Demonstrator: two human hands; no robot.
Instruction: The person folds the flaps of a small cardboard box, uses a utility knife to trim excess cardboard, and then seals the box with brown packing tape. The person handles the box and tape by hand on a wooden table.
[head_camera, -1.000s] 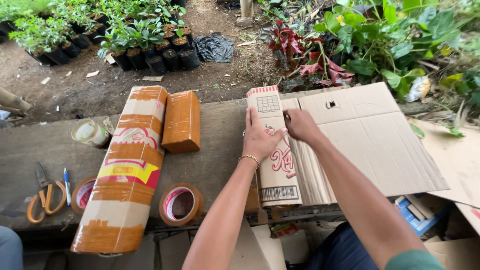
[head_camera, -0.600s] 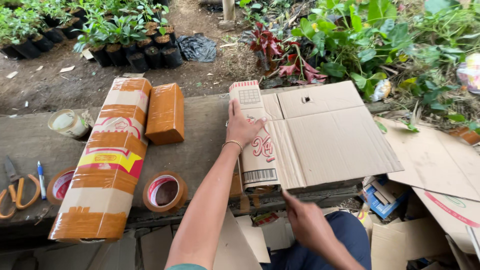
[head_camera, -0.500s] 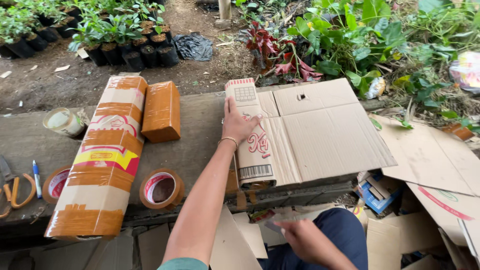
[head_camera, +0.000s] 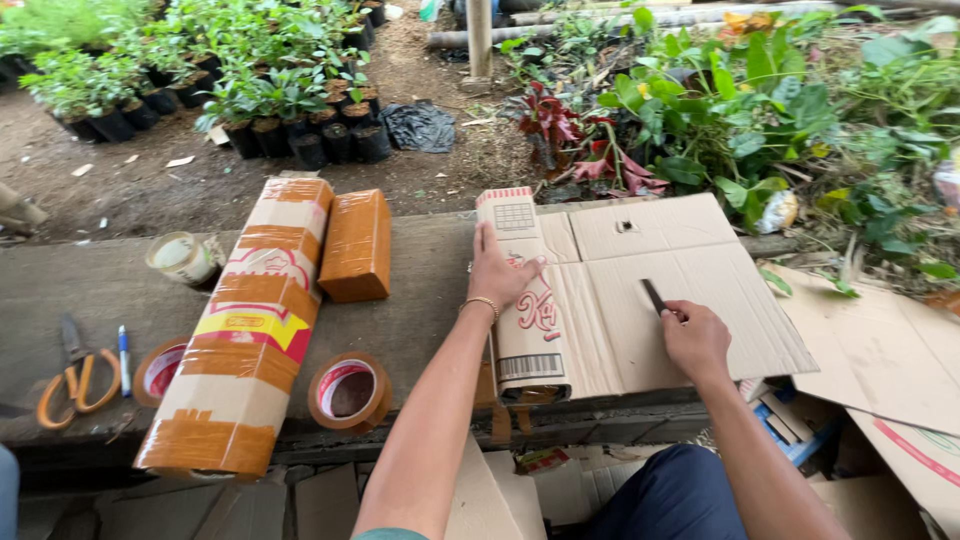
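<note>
Brown corrugated cardboard sheet (head_camera: 680, 300): a flattened carton lying open on the grey counter (head_camera: 420, 290), its near edge overhanging the front. One side is rolled into a printed fold (head_camera: 525, 300) along the left margin.

Left hand (head_camera: 497, 275): fingers spread flat, pressing down on the rolled fold, gripping nothing.

Right hand (head_camera: 695, 340): fingers closed around a thin dark blade-like tool (head_camera: 654, 296), its tip resting on the sheet's plain face.

Handling, as judged: light, stiff across the flutes, bends readily along creases, liable to slide on the counter; best pinned by a flat palm on the fold or taken by an outer edge.

Also on the counter, to the left: long taped parcel (head_camera: 245, 320), small taped box (head_camera: 355, 245), brown tape roll (head_camera: 348, 390), second tape roll (head_camera: 160, 372), orange-handled scissors (head_camera: 75, 375), blue pen (head_camera: 124, 358), small round tub (head_camera: 180, 257).
</note>
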